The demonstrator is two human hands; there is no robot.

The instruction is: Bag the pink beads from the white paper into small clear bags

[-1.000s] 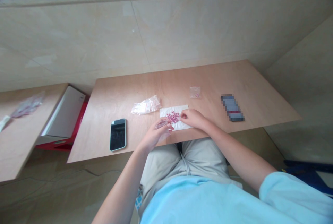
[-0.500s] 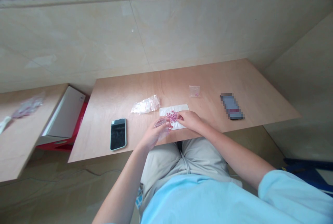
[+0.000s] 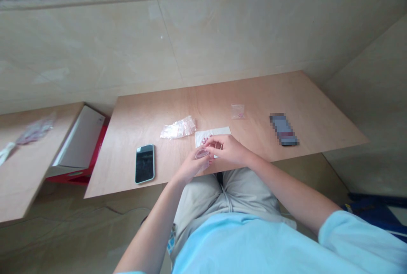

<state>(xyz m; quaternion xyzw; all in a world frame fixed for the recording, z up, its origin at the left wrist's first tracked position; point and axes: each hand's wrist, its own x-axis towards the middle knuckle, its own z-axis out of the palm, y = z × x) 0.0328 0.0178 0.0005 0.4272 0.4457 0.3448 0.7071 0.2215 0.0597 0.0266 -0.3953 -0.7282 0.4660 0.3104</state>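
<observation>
My left hand (image 3: 190, 166) is closed around a small clear plastic bag (image 3: 201, 154), its mouth spread into a round opening. Over that opening is my right hand (image 3: 231, 150), thumb and fingertips drawn together in a pinch; what they hold, if anything, is too small to make out. Beneath the hands lies a white sheet (image 3: 225, 131) bearing a heap of pink beads (image 3: 205, 140), mostly hidden by my right fingers. Flat clear bags (image 3: 178, 129) lie in a pile to the left of the sheet. Beyond it is a clear bag with a few pink beads (image 3: 238, 112).
A dark-screened phone (image 3: 144, 164) lies at the left on the wooden table (image 3: 254, 96), and a blurred-out phone (image 3: 284, 130) at the right. Across a gap on the left, another table (image 3: 19, 189) holds plastic bags (image 3: 35, 130). A white box (image 3: 79, 138) stands between them.
My right hand has moved left from the bead heap to the mouth of the bag. My left hand, with the bag, has shifted slightly to the right.
</observation>
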